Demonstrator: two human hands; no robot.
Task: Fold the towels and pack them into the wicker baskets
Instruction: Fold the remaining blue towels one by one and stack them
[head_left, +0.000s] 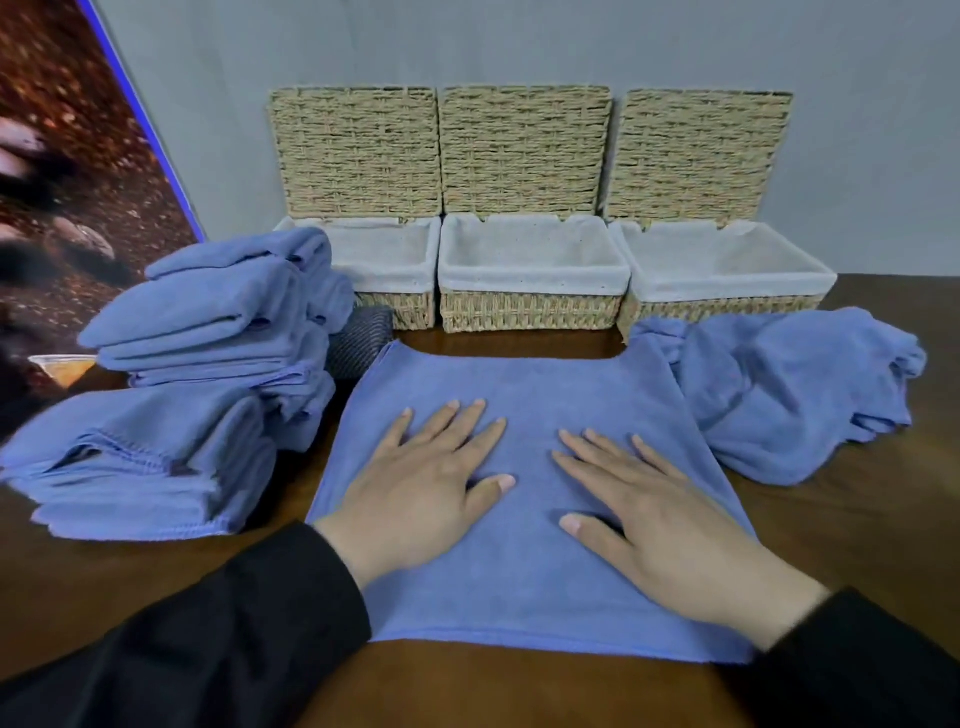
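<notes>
A blue towel (524, 384) lies spread flat on the brown table in front of me. My left hand (415, 493) and my right hand (660, 525) both press on it, palms down, fingers straight and spread. Three wicker baskets stand in a row at the back, lids raised against the wall: left basket (400, 309), middle basket (530, 312), right basket (727, 304). Each has a white cloth liner and holds no towel. Folded blue towels sit in two piles at the left, a tall pile (223, 317) and a lower pile (140, 462). Crumpled blue towels (789, 389) lie at the right.
A dark grey object (358, 340) sits between the tall pile and the left basket. A plastic cup (62, 366) stands at the far left by a patterned panel (67, 171). Bare brown table (519, 691) shows along the near edge.
</notes>
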